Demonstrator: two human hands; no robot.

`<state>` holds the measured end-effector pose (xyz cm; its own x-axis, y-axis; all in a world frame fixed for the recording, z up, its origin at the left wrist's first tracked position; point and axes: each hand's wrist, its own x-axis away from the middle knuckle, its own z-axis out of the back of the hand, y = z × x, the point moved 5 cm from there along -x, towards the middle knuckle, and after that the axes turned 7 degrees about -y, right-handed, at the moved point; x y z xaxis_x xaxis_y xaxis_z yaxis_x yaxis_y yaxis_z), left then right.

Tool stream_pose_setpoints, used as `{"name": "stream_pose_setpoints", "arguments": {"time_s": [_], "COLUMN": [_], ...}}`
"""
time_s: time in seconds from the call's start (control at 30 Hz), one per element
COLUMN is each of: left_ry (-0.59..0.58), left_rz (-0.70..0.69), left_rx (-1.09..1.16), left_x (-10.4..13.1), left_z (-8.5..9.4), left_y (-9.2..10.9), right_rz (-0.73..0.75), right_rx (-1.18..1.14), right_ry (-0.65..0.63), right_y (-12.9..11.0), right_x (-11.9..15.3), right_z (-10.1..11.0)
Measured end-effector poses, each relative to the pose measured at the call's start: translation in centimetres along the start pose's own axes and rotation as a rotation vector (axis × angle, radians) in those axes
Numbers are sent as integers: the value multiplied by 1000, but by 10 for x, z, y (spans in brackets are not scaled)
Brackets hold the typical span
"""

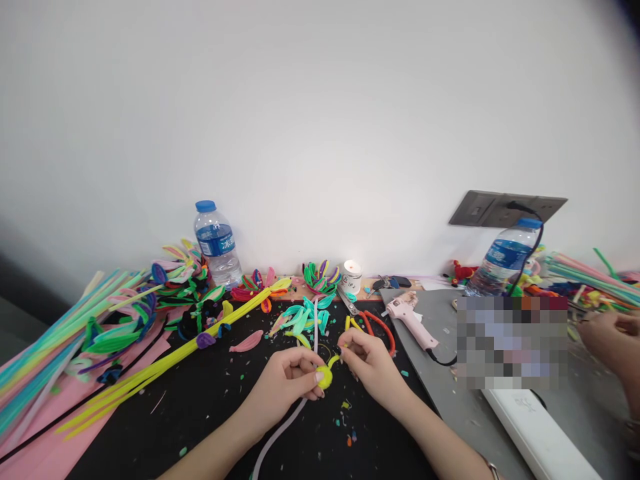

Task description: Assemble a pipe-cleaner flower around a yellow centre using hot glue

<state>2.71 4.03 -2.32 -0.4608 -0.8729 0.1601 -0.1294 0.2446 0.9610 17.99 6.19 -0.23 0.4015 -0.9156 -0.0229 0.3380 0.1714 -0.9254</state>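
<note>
My left hand (293, 380) pinches a fuzzy yellow pipe cleaner (325, 378) wound into a small round coil between thumb and fingers. From the coil a short yellow tail rises to the right, beside a thin yellow loop. My right hand (367, 363) is closed in a pinch at the thin end of that tail; its fingertips partly hide the end. Just beyond the hands lie turquoise looped pipe-cleaner petals (303, 317) and a pink petal (247, 341). Red-handled scissors (377, 327) rest near my right hand. A pale strip (280, 430) runs beneath my left hand.
Bundles of long pipe cleaners (150, 367) cover the left side. Water bottles (219, 243) stand by the wall, near a white cup (352, 277). A pink glue gun (413, 320) lies right, with its cord. Another person's hand (610, 340) is at far right, beyond a white box (540, 433).
</note>
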Motion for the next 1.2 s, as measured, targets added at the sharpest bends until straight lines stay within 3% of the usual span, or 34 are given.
{"name": "stream_pose_setpoints", "arguments": {"time_s": [0.13,0.23,0.33,0.5,0.7,0.83,1.0,1.2], "left_ry": [11,63,119,170,260,317,357,353], "left_rz": [5,24,22,-29,-62,-76,-124,-143], "left_rx": [-4,0,1,20,46,52,100,114], "left_x": [-2,-1,0,0,2,3,3,3], "left_z": [1,3,5,11,17,20,25,26], "left_y": [0,2,5,8,12,15,15,14], "right_rz": [71,67,-42,-273,-460,-552,-506,-197], "right_rx": [164,342,597,866,951,977,937,727], "right_ry": [46,213,358,243,130,127,202,294], "right_y": [-5,-8,-2,17,19,18,17,3], "right_x": [0,1,2,-1,2,6,5,3], "right_z": [5,22,40,43,42,49,53,48]}}
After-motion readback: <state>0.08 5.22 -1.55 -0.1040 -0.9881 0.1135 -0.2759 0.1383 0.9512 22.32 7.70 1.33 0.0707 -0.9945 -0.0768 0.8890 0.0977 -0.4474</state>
